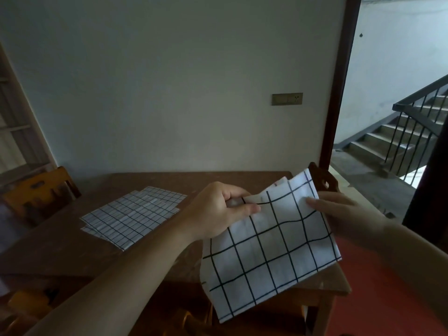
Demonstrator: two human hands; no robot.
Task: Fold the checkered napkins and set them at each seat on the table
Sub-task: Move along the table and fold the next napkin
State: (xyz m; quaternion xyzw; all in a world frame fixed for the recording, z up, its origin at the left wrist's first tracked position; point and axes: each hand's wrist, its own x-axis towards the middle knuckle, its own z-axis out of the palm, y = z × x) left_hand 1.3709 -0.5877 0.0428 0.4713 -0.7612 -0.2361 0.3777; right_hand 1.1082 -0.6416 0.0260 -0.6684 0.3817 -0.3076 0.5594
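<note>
**Napkin lot, dining table, one piece in hand**

Where the left edge begins, a wooden chair stands at the table's left side, its back tilted against the table edge. Brown wooden table: worn top, set against a pale wall. Stack of napkins: white with a dark grid, lying flat on the tabletop left of centre, edges slightly offset. Left hand: raised over the table, thumb and curled fingers pinching the upper left edge of the held napkin. Held napkin: white with a bold black grid, layers showing at the top, lifted off the table and hanging over its near right corner. Right hand: thumb on the napkin's front, remaining fingers behind the cloth, gripping the upper right edge. Second chair back: just behind the napkin. Wall socket plate. Doorway with staircase at far right.
</note>
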